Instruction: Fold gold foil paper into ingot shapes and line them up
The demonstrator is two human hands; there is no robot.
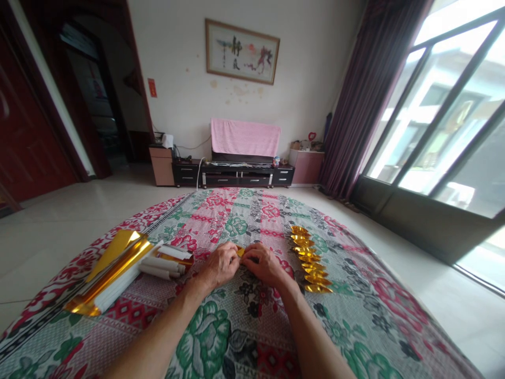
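A small piece of gold foil paper (240,252) is pinched between my two hands over the middle of the flowered cloth. My left hand (223,263) closes on its left side, fingers curled. From the other side my right hand (263,263) grips it, thumb and fingertips pressed together. Most of the piece is hidden behind the fingers. To the right lies a column of several folded gold foil ingots (310,258). On the left are gold foil sheets (118,263), partly curled, with white paper rolls (162,265) beside them.
The patterned cloth (201,337) covers the round table. Beyond it stands a low black TV cabinet (236,173) with a pink towel (246,136) draped over what is on it. A purple curtain (351,105) and a glass door (442,110) are at right.
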